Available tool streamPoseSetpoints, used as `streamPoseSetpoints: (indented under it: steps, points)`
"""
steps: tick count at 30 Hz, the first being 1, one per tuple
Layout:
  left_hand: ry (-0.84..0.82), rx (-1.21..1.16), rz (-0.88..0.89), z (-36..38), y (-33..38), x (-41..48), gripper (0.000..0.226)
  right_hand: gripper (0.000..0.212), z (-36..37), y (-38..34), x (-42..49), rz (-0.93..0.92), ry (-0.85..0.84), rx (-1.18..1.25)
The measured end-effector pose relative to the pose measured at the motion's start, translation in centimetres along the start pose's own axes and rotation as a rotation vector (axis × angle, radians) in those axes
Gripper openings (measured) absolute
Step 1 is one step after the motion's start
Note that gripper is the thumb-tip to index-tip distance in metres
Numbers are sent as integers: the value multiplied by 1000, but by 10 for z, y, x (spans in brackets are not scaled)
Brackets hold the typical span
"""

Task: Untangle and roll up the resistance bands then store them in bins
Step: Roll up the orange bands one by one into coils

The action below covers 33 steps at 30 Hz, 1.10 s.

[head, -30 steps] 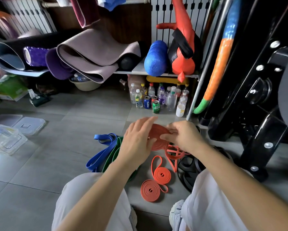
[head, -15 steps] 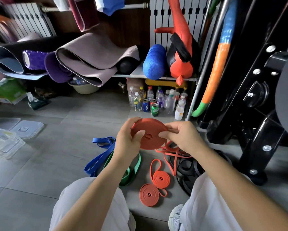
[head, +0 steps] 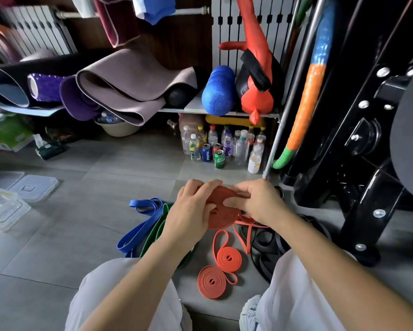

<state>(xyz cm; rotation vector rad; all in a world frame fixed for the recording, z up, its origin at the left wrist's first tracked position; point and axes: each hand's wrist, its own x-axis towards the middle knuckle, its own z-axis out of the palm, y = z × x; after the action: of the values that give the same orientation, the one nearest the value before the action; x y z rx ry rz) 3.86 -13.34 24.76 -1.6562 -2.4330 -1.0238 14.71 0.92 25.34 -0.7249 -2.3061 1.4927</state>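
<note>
Both hands hold a flat coil of orange resistance band (head: 221, 215) above the floor. My left hand (head: 191, 212) grips its left side with fingers over the top edge. My right hand (head: 255, 201) pinches its right side, and a loose orange tail (head: 244, 231) hangs down from it. On the floor below lie two rolled orange bands (head: 228, 258) (head: 211, 281). A blue band (head: 138, 225) and a green band (head: 161, 225) lie loose to the left. A black band (head: 264, 247) lies to the right, partly under my right arm.
Clear plastic bins (head: 3, 210) and lids (head: 33, 187) sit on the floor at far left. Several bottles and cans (head: 221, 146) stand under a shelf with rolled mats (head: 124, 84) and a blue foam roller (head: 218, 90). A black machine frame (head: 358, 163) stands close on the right.
The coil has turned in my hands and tilted flatter. My left fingers now lie over its top edge, and the hands sit slightly closer together.
</note>
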Motion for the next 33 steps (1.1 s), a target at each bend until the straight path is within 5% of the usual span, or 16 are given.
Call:
streamPoseSetpoints:
  steps: [4,9,17,24,28,33]
  points:
    - [37,-190,-100,0,0,-1,46,33,1,-5,-2,-8,2,61]
    - [75,-355,-241,-3,-3,5,46,23,-2,-8,-3,-48,79,95]
    - [123,-521,-241,-7,3,4,53,28,-10,-15,-2,-160,236,257]
    - [163,-589,-332,-8,1,10,38,32,-6,-12,-3,-169,211,211]
    - [175,-787,-456,-7,9,16,11,33,-8,-10,2,-117,213,215]
    - [242,-754,-650,-3,3,31,28,28,-4,-4,14,-75,211,180]
